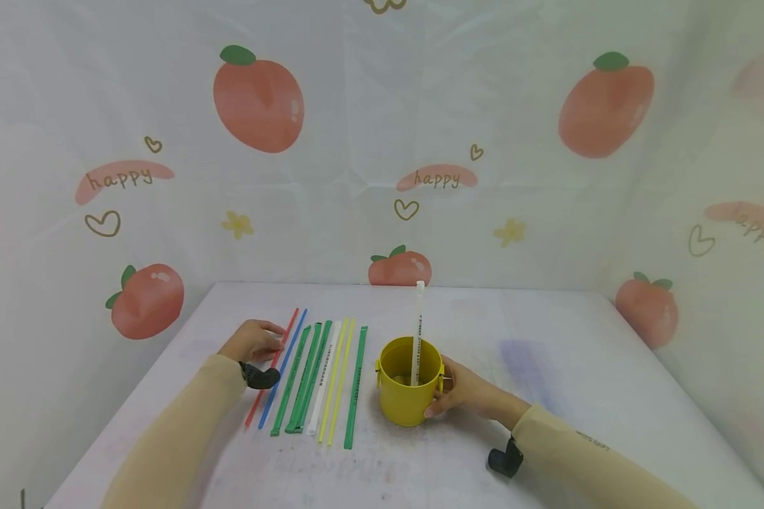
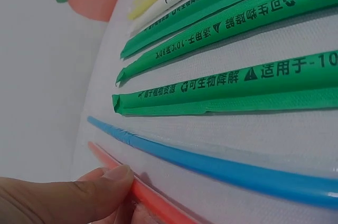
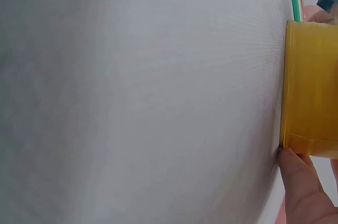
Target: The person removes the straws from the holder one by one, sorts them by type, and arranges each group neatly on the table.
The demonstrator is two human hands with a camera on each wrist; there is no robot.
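At the left of the table my left hand [image 1: 251,341] pinches a red straw [image 1: 256,405] near its far end; the left wrist view shows the thumb on top of the straw [image 2: 153,198] and fingers partly hidden below. Beside it lies a blue straw [image 1: 272,396] in a clear wrapper [image 2: 274,152]. A yellow bucket [image 1: 407,404] stands upright at the middle, with a white paper-wrapped straw [image 1: 418,311] upright inside. My right hand [image 1: 461,389] holds the bucket's right side, thumb low at the front, other fingers partly hidden behind it.
Between left hand and bucket lie several green-wrapped straws [image 1: 291,382], a white-wrapped straw [image 1: 325,375], two yellow straws [image 1: 330,396] and another green-wrapped straw [image 1: 356,389]. A patterned curtain [image 1: 331,233] hangs behind the white table [image 1: 611,396].
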